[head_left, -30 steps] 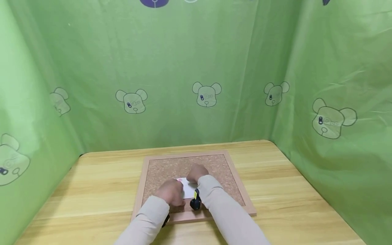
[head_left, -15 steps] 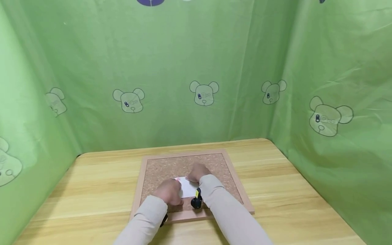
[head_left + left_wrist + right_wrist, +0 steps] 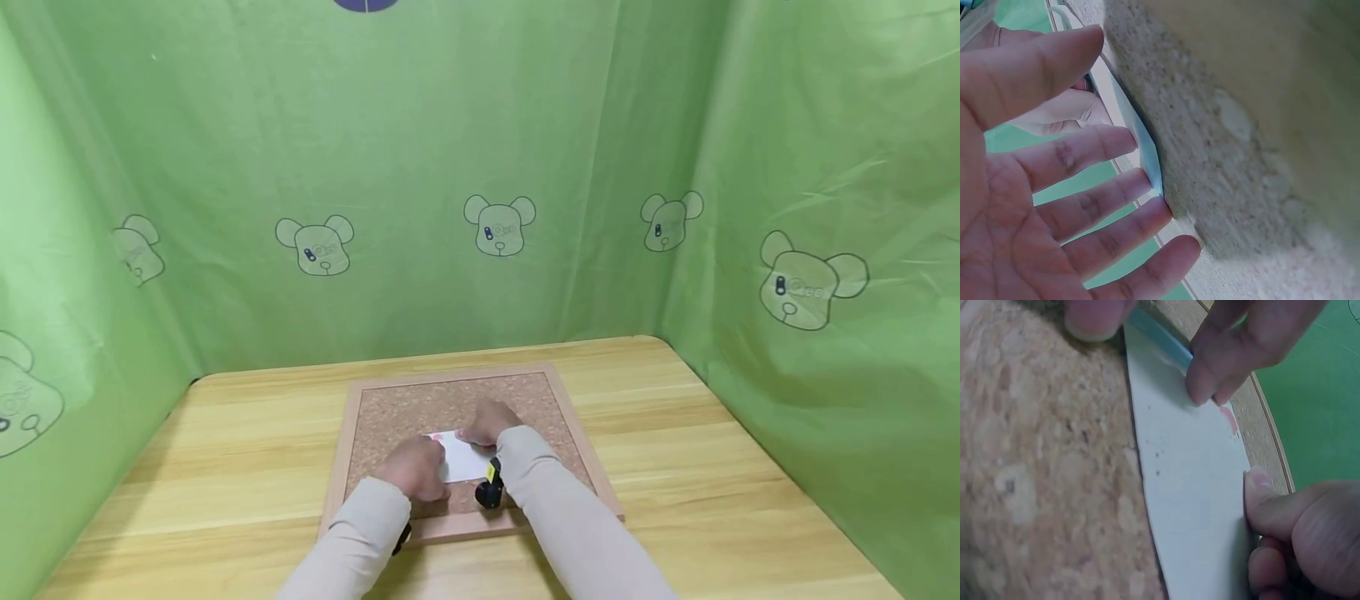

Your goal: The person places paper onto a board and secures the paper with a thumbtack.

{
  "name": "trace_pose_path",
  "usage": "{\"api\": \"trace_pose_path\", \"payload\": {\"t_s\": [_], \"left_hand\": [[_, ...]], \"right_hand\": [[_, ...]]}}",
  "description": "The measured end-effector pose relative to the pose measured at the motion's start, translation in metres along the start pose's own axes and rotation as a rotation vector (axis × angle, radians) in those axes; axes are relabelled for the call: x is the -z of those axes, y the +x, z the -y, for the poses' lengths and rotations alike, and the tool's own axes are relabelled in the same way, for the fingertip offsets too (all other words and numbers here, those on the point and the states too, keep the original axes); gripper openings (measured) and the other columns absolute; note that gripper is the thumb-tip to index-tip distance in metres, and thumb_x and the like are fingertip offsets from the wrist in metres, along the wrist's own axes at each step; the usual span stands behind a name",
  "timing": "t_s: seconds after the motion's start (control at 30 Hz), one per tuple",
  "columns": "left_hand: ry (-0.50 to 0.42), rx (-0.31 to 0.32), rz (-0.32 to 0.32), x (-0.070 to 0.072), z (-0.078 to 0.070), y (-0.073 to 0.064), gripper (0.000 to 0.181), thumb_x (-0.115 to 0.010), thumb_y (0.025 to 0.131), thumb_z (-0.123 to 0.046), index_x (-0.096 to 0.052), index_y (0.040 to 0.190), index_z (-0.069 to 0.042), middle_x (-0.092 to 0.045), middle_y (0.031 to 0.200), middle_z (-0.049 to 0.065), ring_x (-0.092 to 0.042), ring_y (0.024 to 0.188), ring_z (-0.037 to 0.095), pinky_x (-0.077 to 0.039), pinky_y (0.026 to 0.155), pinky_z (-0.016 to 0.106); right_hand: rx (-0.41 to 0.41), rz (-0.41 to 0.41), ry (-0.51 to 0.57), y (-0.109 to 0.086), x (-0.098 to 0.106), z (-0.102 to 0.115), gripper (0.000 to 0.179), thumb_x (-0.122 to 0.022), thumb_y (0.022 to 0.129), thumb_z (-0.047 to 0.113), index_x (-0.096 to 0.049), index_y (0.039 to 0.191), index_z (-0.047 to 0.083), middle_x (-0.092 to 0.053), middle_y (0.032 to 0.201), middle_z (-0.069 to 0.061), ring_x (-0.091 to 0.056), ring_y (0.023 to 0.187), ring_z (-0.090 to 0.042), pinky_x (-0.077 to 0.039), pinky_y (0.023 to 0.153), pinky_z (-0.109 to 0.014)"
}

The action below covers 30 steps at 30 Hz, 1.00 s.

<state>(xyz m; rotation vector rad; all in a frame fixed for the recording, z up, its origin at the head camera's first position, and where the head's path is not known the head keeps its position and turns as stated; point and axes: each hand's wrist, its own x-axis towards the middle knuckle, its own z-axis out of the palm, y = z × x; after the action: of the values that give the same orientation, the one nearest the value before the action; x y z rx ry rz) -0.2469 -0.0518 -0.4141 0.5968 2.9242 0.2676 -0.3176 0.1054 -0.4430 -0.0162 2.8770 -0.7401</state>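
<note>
A small white sheet of paper [image 3: 463,461] with a pink mark near its far left corner lies on a cork board [image 3: 397,407]. My left hand [image 3: 415,469] is at the paper's left side. In the left wrist view its fingers [image 3: 1094,203] are fairly straight, some touching the lifted, bluish-looking paper edge [image 3: 1141,134] and the cork. My right hand [image 3: 491,423] is at the far right of the paper. In the right wrist view its thumb [image 3: 1260,482] lies over the paper's far edge, fingers curled beneath, pinching it. Anything inside that curl is hidden.
The board's wooden frame [image 3: 450,528] surrounds the cork. It rests on a wood-grain table [image 3: 225,467]. Green curtains [image 3: 420,167] with bear-head prints enclose the back and sides. Small black cameras, one at the right wrist [image 3: 489,492], are worn on the wrists.
My right hand and wrist have shifted slightly to the right, showing more of the paper. The left hand stays nearly in place. The head view has moved a little.
</note>
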Motion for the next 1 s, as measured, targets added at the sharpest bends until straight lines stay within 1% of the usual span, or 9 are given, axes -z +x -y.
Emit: {"api": "trace_pose_path", "payload": {"t_s": [0.13, 0.2, 0.37, 0.5, 0.6, 0.7, 0.77, 0.87, 1.0], "left_hand": [[-0.010, 0.009, -0.009, -0.001, 0.001, 0.001, 0.027, -0.083, 0.068, -0.025, -0.061, 0.075, -0.009, -0.052, 0.070, 0.001, -0.049, 0.064, 0.018, -0.045, 0.060, 0.033], [-0.024, 0.018, -0.005, -0.002, 0.001, 0.001, 0.028, -0.083, 0.068, -0.025, -0.063, 0.076, -0.008, -0.053, 0.071, 0.001, -0.049, 0.065, 0.018, -0.045, 0.061, 0.033], [-0.047, 0.022, 0.015, -0.004, 0.002, 0.001, 0.028, -0.083, 0.071, -0.027, -0.064, 0.081, -0.008, -0.053, 0.073, 0.001, -0.050, 0.066, 0.018, -0.046, 0.063, 0.035], [-0.053, 0.012, 0.011, -0.005, 0.002, -0.001, 0.029, -0.082, 0.072, -0.029, -0.065, 0.083, -0.008, -0.053, 0.073, 0.001, -0.050, 0.067, 0.018, -0.046, 0.063, 0.035], [-0.075, -0.011, 0.009, -0.004, 0.004, -0.003, 0.029, -0.081, 0.072, -0.027, -0.066, 0.085, -0.006, -0.053, 0.075, 0.001, -0.050, 0.069, 0.018, -0.046, 0.064, 0.035], [-0.102, -0.028, 0.012, -0.003, 0.006, -0.006, 0.030, -0.081, 0.072, -0.026, -0.067, 0.088, -0.004, -0.054, 0.077, 0.002, -0.051, 0.071, 0.018, -0.047, 0.068, 0.035], [-0.103, -0.040, 0.011, -0.003, 0.006, -0.008, 0.030, -0.081, 0.073, -0.025, -0.066, 0.088, -0.004, -0.054, 0.078, 0.002, -0.052, 0.072, 0.018, -0.048, 0.069, 0.036], [-0.099, -0.039, 0.014, -0.003, 0.006, -0.011, 0.028, -0.080, 0.075, -0.026, -0.066, 0.085, -0.005, -0.054, 0.077, 0.001, -0.052, 0.070, 0.017, -0.048, 0.068, 0.035], [-0.109, -0.027, 0.024, -0.002, 0.006, -0.014, 0.027, -0.080, 0.077, -0.026, -0.064, 0.081, -0.006, -0.052, 0.075, 0.001, -0.050, 0.067, 0.016, -0.047, 0.065, 0.034]], "right_hand": [[0.010, 0.000, -0.032, -0.002, 0.000, -0.003, 0.043, -0.075, 0.083, 0.041, -0.054, 0.063, 0.009, -0.048, 0.056, -0.003, -0.043, 0.050, -0.016, -0.033, 0.046, -0.028], [0.022, -0.006, -0.065, -0.002, -0.001, -0.005, 0.042, -0.073, 0.083, 0.043, -0.056, 0.066, 0.009, -0.051, 0.059, -0.004, -0.045, 0.053, -0.017, -0.036, 0.048, -0.029], [0.044, -0.001, -0.102, -0.003, 0.000, -0.008, 0.042, -0.070, 0.085, 0.047, -0.062, 0.076, 0.007, -0.058, 0.069, -0.005, -0.052, 0.061, -0.019, -0.042, 0.055, -0.032], [0.052, 0.004, -0.080, -0.005, 0.002, -0.009, 0.040, -0.071, 0.085, 0.045, -0.063, 0.079, 0.006, -0.058, 0.072, -0.005, -0.053, 0.064, -0.019, -0.043, 0.057, -0.032], [0.049, 0.015, -0.077, -0.006, 0.001, -0.009, 0.038, -0.070, 0.087, 0.043, -0.060, 0.077, 0.008, -0.057, 0.069, -0.005, -0.051, 0.061, -0.018, -0.041, 0.054, -0.031], [0.058, 0.025, -0.116, -0.009, 0.000, -0.008, 0.039, -0.067, 0.089, 0.043, -0.058, 0.072, 0.009, -0.056, 0.065, -0.004, -0.049, 0.057, -0.017, -0.039, 0.051, -0.030], [0.074, 0.026, -0.159, -0.013, -0.002, -0.008, 0.042, -0.063, 0.091, 0.044, -0.058, 0.067, 0.010, -0.055, 0.061, -0.003, -0.048, 0.054, -0.017, -0.039, 0.050, -0.030], [0.103, 0.027, -0.212, -0.019, -0.002, -0.008, 0.047, -0.060, 0.093, 0.044, -0.057, 0.061, 0.011, -0.053, 0.057, -0.003, -0.047, 0.051, -0.016, -0.038, 0.049, -0.029], [0.128, 0.084, -0.277, -0.024, 0.002, -0.011, 0.049, -0.057, 0.094, 0.045, -0.055, 0.058, 0.012, -0.051, 0.055, -0.003, -0.044, 0.049, -0.015, -0.036, 0.048, -0.029]]}}
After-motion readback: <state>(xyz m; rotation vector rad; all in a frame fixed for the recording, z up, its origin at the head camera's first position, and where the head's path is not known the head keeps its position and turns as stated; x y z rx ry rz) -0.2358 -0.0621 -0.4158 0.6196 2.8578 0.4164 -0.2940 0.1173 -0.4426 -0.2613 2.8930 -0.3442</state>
